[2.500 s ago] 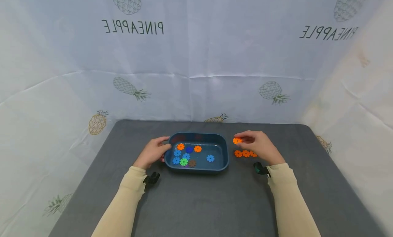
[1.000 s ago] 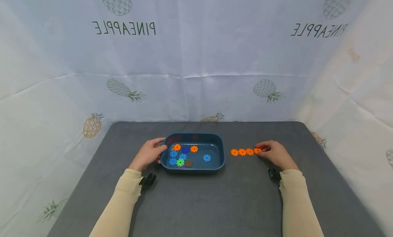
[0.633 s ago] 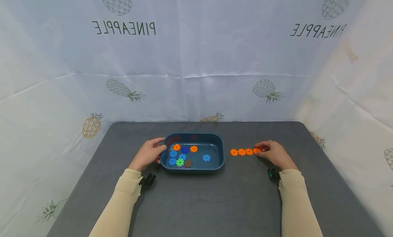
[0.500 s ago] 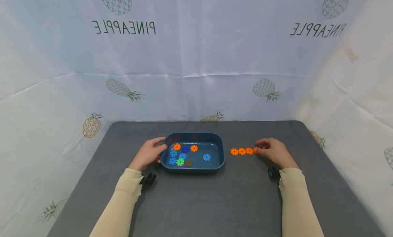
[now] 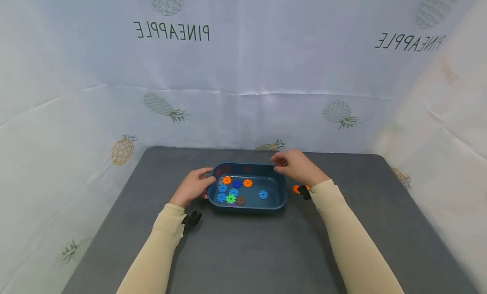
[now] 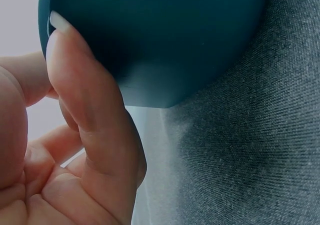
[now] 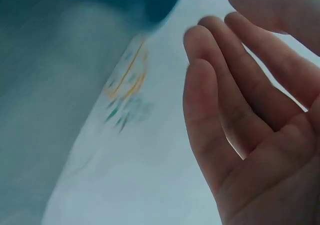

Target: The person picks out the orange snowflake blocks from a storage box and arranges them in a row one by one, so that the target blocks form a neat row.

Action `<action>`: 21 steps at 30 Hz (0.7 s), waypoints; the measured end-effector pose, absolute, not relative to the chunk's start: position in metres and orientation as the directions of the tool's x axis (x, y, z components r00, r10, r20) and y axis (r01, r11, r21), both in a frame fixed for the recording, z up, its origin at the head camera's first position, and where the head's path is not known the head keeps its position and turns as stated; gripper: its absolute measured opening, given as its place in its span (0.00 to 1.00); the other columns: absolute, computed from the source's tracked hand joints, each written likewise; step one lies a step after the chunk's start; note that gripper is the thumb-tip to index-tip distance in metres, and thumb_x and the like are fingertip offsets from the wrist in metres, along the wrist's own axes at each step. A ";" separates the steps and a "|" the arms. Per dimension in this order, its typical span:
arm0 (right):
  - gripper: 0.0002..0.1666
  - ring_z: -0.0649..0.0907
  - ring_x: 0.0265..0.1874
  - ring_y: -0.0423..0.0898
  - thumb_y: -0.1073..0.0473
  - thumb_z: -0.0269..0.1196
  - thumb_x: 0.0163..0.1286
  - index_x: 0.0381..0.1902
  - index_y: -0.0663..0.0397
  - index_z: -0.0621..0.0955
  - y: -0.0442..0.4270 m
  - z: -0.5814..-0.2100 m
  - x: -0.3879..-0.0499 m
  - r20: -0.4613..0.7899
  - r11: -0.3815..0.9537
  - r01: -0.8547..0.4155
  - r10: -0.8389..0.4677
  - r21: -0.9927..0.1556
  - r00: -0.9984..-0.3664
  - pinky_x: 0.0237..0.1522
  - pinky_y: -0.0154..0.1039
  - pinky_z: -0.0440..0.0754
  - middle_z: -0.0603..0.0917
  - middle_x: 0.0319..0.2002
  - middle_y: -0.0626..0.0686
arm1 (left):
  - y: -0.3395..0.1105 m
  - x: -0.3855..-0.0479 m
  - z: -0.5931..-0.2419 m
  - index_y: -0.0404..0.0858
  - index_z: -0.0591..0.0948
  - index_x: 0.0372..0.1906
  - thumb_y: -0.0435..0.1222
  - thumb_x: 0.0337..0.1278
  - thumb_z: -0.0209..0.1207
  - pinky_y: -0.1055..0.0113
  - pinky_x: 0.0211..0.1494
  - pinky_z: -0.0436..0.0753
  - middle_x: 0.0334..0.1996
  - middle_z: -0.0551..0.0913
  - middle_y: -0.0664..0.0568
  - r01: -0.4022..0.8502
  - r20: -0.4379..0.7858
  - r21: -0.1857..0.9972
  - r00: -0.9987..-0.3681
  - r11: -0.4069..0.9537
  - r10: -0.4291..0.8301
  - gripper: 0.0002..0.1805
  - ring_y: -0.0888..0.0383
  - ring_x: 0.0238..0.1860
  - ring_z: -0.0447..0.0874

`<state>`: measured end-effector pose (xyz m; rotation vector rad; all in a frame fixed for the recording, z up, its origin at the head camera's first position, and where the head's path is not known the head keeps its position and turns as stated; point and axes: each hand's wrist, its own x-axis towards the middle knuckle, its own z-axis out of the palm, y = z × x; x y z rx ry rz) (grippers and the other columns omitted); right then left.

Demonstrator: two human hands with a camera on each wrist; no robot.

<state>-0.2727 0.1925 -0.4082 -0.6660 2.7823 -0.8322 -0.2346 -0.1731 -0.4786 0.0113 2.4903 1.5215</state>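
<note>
A dark blue tray [image 5: 275,188] rests on the table, and my left hand [image 5: 192,186] grips its left end; in the left wrist view the fingers touch the tray's wall [image 6: 200,35]. Notched plastic discs lie inside: orange ones [image 5: 226,180], several light blue ones [image 5: 263,194], a dark blue one [image 5: 237,184], a green one [image 5: 231,199] and a brown one [image 5: 241,200]. My right hand [image 5: 298,167] is over the tray's far right corner. Its loosely bent fingers hold nothing in the right wrist view. Orange discs [image 5: 296,189] right of the tray are partly hidden by my right wrist.
The grey table [image 5: 251,251] spreads out around the tray. A white cloth with pineapple prints [image 5: 266,61] hangs behind it and at both sides. Each wrist carries a small black camera mount [image 5: 192,218].
My right hand has let go of the fourth orange disc at the right end of the row and moved left to the tray. The left hand keeps its grip. The head view has shifted slightly.
</note>
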 end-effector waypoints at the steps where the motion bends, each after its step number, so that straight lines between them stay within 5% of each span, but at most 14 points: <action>1: 0.21 0.87 0.55 0.53 0.60 0.67 0.79 0.66 0.57 0.85 0.183 -0.406 -0.274 -0.042 0.744 -0.389 -0.487 -0.542 -0.872 0.59 0.53 0.89 0.89 0.56 0.56 | -0.173 -0.235 -0.479 0.41 0.72 0.81 0.44 0.78 0.60 0.58 0.35 0.91 0.30 0.82 0.47 -0.110 -0.187 0.879 -0.975 0.464 0.124 0.32 0.56 0.22 0.79; 11: 0.20 0.88 0.58 0.53 0.61 0.68 0.78 0.64 0.57 0.87 0.109 -0.421 -0.286 -0.210 0.757 -0.565 -0.641 -0.328 -0.738 0.62 0.50 0.88 0.89 0.60 0.57 | -0.170 -0.235 -0.477 0.43 0.73 0.80 0.44 0.78 0.61 0.60 0.34 0.90 0.28 0.81 0.48 -0.119 -0.191 0.875 -0.976 0.469 0.108 0.31 0.56 0.21 0.80; 21: 0.10 0.91 0.40 0.48 0.62 0.72 0.74 0.50 0.56 0.92 0.084 -0.443 -0.284 -0.198 0.776 -0.594 -0.629 -0.210 -0.752 0.51 0.46 0.92 0.93 0.44 0.54 | -0.171 -0.235 -0.477 0.43 0.73 0.80 0.43 0.77 0.61 0.60 0.34 0.90 0.31 0.84 0.44 -0.119 -0.187 0.877 -0.977 0.465 0.102 0.31 0.57 0.21 0.80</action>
